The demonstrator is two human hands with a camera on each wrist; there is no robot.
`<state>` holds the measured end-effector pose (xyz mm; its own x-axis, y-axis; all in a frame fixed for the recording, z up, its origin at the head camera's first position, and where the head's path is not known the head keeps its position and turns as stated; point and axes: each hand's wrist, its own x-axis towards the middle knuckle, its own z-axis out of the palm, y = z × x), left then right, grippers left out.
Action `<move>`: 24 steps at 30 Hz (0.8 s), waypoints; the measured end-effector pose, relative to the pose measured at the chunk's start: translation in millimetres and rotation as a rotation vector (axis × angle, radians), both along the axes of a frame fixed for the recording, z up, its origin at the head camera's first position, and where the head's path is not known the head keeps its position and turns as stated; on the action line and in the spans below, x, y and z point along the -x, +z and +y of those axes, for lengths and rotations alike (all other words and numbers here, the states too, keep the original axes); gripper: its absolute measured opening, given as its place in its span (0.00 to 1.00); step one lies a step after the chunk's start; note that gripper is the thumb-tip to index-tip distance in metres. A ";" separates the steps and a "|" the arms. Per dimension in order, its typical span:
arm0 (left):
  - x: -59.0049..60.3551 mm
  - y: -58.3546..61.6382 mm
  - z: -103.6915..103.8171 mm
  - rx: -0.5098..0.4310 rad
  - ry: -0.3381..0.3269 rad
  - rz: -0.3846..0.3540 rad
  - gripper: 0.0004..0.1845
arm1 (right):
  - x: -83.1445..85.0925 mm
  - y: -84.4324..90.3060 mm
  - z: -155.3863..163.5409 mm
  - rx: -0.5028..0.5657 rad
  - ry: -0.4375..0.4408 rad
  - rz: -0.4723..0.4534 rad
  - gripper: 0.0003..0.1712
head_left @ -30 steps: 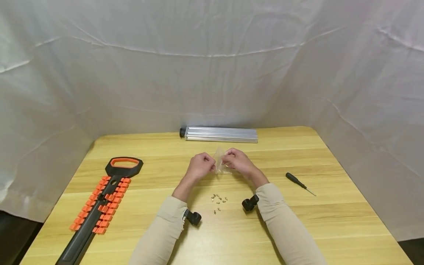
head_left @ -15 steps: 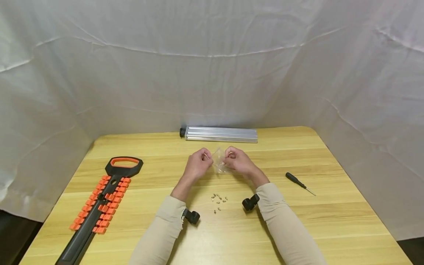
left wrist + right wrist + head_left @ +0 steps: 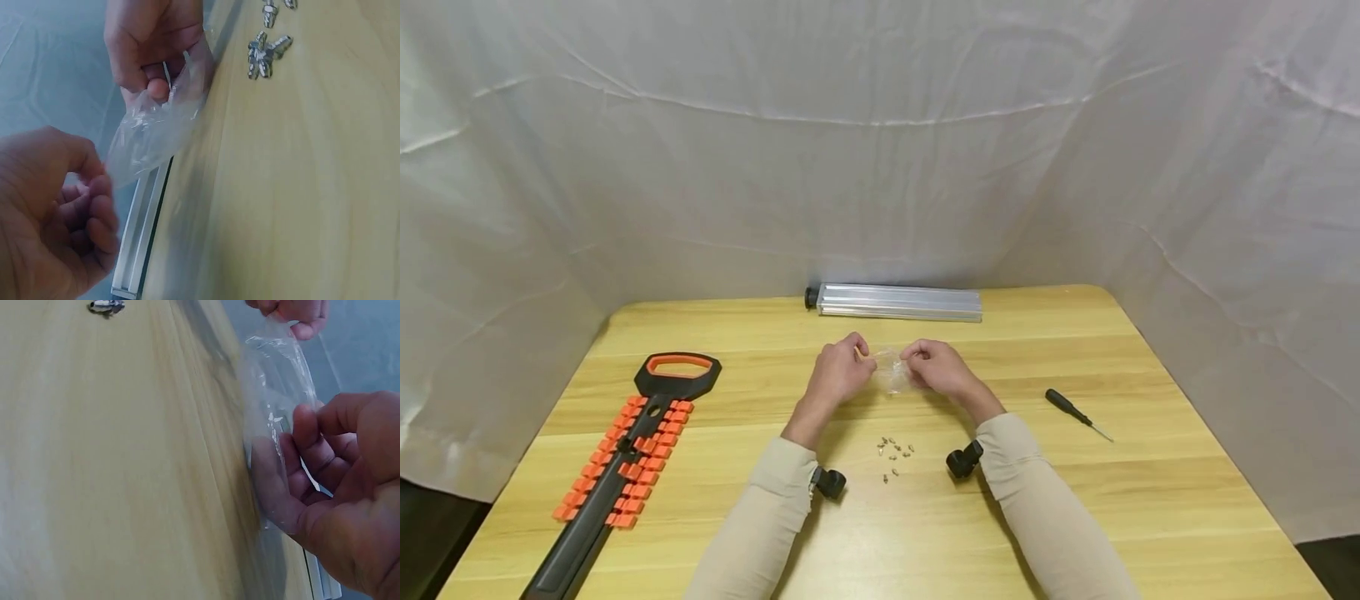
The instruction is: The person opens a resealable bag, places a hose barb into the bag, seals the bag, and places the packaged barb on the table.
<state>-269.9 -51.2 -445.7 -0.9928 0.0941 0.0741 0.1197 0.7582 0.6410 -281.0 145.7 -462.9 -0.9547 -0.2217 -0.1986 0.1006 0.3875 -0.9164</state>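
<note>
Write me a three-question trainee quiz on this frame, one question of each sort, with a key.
1. True or false: both hands, the left hand and the right hand, pinch the clear plastic bag.
2. Multiple choice: where do the small screws lie? A) inside the bag B) loose on the table, nearer the person than the bag C) on the aluminium rail
3. Fill in: the black screwdriver lies on the person's ____ side.

Key: 1 true; 2 B; 3 right.
</note>
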 end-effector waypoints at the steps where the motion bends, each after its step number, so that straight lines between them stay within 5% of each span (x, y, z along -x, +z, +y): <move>1: 0.4 -0.6 -0.7 0.012 -0.003 -0.005 0.05 | 0.7 -0.5 -0.7 -0.012 0.008 0.013 0.12; 12: 5.8 -6.3 -4.1 0.005 -0.025 -0.028 0.02 | 1.4 -4.3 -4.9 -0.258 0.173 0.340 0.23; 17: 8.1 -9.3 -4.2 -0.011 -0.020 -0.032 0.02 | 4.2 -7.9 -5.4 -0.320 0.222 0.326 0.24; 24: 7.0 -15.1 -5.1 0.001 0.008 -0.036 0.03 | 5.5 -10.7 -9.2 -0.386 0.176 0.328 0.22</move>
